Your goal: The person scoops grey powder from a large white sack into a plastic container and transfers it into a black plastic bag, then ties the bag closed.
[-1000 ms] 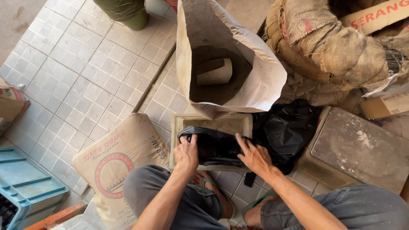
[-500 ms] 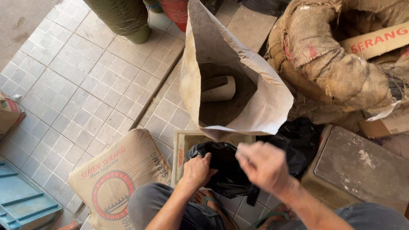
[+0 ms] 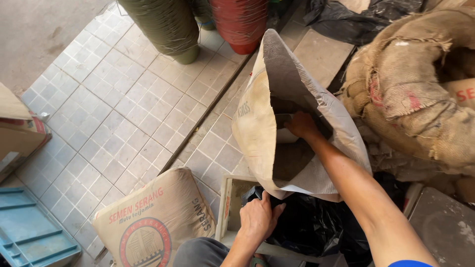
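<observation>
Both hands work at mid-frame: the right hand [image 3: 301, 124] reaches inside the tall open grey paper sack [image 3: 307, 99], its fingers closed around something I cannot make out, while the left hand [image 3: 258, 218] has its fingers curled on the thin black plastic bag [image 3: 307, 225]. That bag looks soft, light and slippery, best pinched at its rim.

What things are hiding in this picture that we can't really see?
Head view:
- The right hand reaches into the open paper sack; the sack's wall and shadow hide whatever its fingers touch.
- The left hand grips the black plastic bag; its contents are covered by the folds.
- The burlap sack is cut off by the right edge.
- The blue crate is cut off by the bottom-left corner.
</observation>
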